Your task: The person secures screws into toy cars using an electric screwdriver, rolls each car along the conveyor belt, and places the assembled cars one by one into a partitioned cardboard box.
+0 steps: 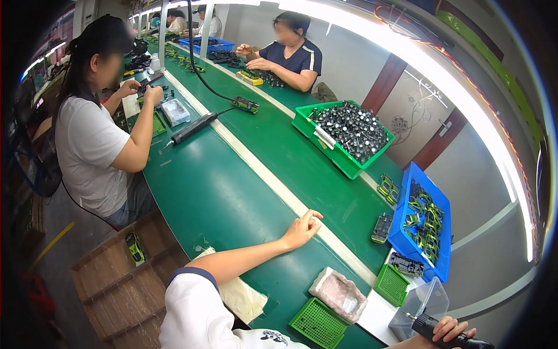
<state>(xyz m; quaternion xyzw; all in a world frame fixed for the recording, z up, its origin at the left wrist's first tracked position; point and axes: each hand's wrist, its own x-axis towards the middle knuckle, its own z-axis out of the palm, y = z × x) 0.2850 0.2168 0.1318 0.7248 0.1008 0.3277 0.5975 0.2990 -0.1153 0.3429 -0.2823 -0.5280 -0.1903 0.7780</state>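
Note:
My left hand (301,231) rests across the pale strip along the green bench, its fingers curled together and nothing visible in them. At the lower right, my right hand (453,330) is wrapped round a black electric screwdriver (429,327), whose bit points left. The screwdriver's tip lies in front of a clear plastic bin (427,299). Between my hands sit a small tray wrapped in tape (331,289) and a green perforated basket (318,324). My left forearm passes over a cream cloth (244,299).
A blue crate (444,232) of green-and-black toy car parts and a green crate (349,166) of small black parts stand along the far side. Another screwdriver (195,128) lies ahead. A cardboard box (110,291) holds a toy car (135,249). Co-workers sit at left and across.

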